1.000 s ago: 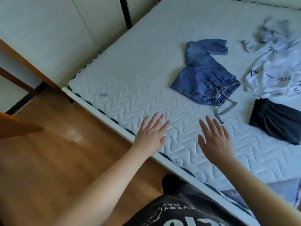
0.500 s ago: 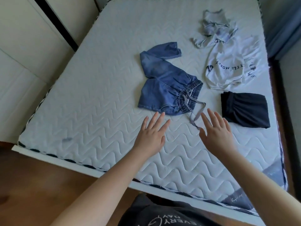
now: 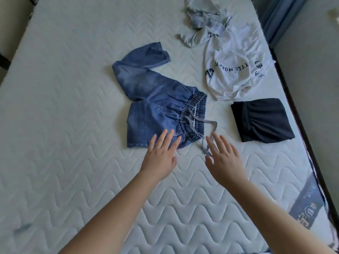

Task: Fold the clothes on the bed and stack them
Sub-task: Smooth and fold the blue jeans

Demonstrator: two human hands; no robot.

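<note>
My left hand (image 3: 159, 158) and right hand (image 3: 224, 163) reach over the bed (image 3: 73, 107), fingers straight and spread, holding nothing. The left fingertips overlap the near hem of the denim shorts (image 3: 156, 105); whether they touch, I cannot tell. The right hand hovers by the drawstring (image 3: 205, 136), placed, I judge, to flatten the shorts for folding. A white T-shirt (image 3: 231, 70) lies crumpled beyond; a dark garment (image 3: 262, 120), seemingly folded, sits right.

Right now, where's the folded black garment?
In the head view the folded black garment lies on the mattress near its right edge, just below the white printed shirt and right of the denim shorts, beyond the right hand.
</note>
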